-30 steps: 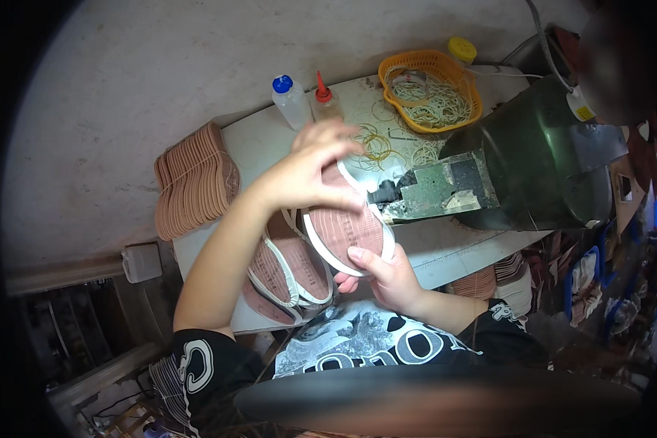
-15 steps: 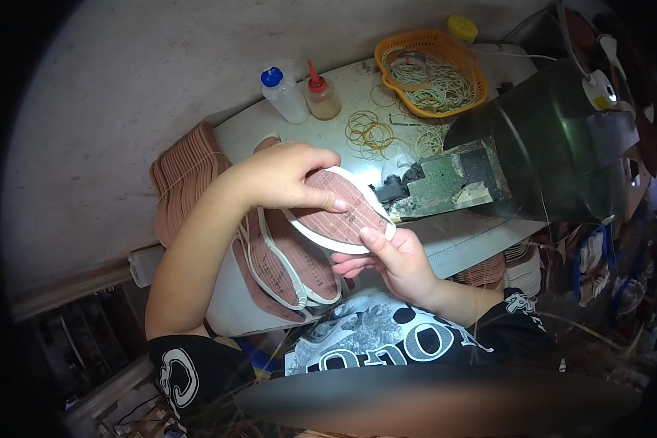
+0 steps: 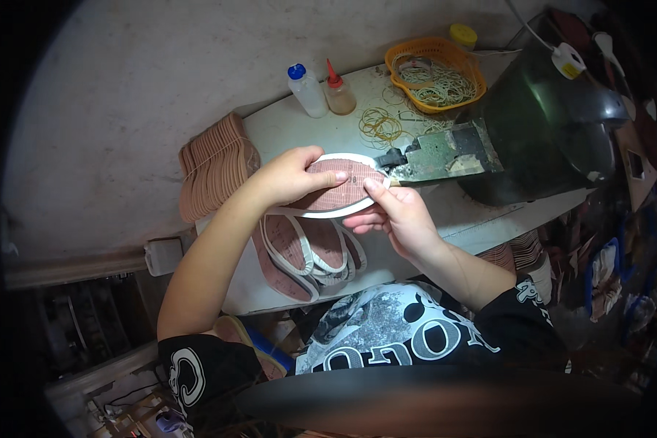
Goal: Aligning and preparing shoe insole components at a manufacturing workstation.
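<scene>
Both hands hold one reddish-brown shoe insole (image 3: 332, 191) with a white band around its edge. My left hand (image 3: 293, 177) grips it from the left, its thumb lying across the top. My right hand (image 3: 403, 213) pinches the right end between thumb and fingers, with the fingers partly underneath. That end sits right by the dark working head (image 3: 393, 158) of a green machine (image 3: 445, 155); I cannot tell whether they touch. Below my hands, several similar white-edged insoles (image 3: 287, 242) lie overlapping on the white table (image 3: 387, 255).
A tied stack of brown insoles (image 3: 215, 171) stands at the left. Toward the back are a blue-capped bottle (image 3: 308, 93), a red-tipped bottle (image 3: 339, 95), loose yellow bands (image 3: 379, 128) and an orange basket (image 3: 436, 109) of pale cord. A large dark green housing (image 3: 540, 131) fills the right.
The held insole has turned to lie more crosswise, its right end nearer the machine head. Both hands have moved with it, still gripping. The whole view has shifted slightly.
</scene>
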